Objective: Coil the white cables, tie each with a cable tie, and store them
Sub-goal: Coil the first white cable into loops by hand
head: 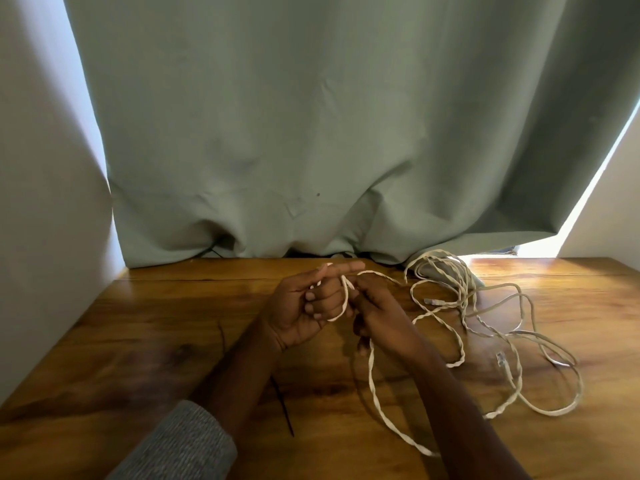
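Observation:
A twisted white cable (375, 396) runs from my hands down across the wooden table (138, 341) toward its near edge. My left hand (304, 306) is raised palm-up, with one loop of that cable wound around its fingers. My right hand (377, 310) sits just right of it and pinches the same cable. A loose tangle of white cables (485, 323) lies on the table to the right, one with a clear plug (501, 359). Two thin black cable ties (282, 403) (221, 334) lie on the table below and left of my left forearm.
A green curtain (311, 133) hangs behind the table's far edge, with pale walls on both sides. A grey sleeve (180, 445) covers my left arm at the bottom. Bright light falls on the table's far right corner.

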The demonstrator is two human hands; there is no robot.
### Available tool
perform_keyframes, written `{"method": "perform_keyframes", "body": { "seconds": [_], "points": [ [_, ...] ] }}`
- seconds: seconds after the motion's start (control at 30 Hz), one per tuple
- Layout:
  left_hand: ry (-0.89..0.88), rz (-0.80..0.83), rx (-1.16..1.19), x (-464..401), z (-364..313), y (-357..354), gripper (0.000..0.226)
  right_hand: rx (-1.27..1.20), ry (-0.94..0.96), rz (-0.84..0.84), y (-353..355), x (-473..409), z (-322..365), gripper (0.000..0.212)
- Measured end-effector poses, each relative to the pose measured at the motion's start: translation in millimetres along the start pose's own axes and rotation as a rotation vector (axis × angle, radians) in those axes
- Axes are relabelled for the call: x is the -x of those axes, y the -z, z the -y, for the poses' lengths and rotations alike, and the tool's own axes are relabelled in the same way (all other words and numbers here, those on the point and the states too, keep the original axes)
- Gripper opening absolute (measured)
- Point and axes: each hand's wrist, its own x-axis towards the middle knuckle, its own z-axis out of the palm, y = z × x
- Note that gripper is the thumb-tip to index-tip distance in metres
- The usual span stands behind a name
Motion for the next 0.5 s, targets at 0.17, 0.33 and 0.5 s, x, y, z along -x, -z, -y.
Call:
{"method": "perform_keyframes", "body": {
  "seconds": [0.17, 0.33, 0.5],
  "points": [
    [-0.181, -0.253, -0.066, -4.8, -4.0, 6.3, 0.055, 0.139, -0.176, 0.247, -7.6, 9.9, 15.8, 0.045],
    [-0.267, -0.391, -0.143, -12.4, 3.3, 5.6, 0.037, 0.317, -0.206, 0.425, -3.5, 16.2, 25.1, 0.039],
    [-0.312, -0.503, -0.412, -20.6, 13.4, 2.1, 0.028, 0.328, -0.29, 0.495, 7.6, 17.9, 25.2, 0.022]
  ]
}}
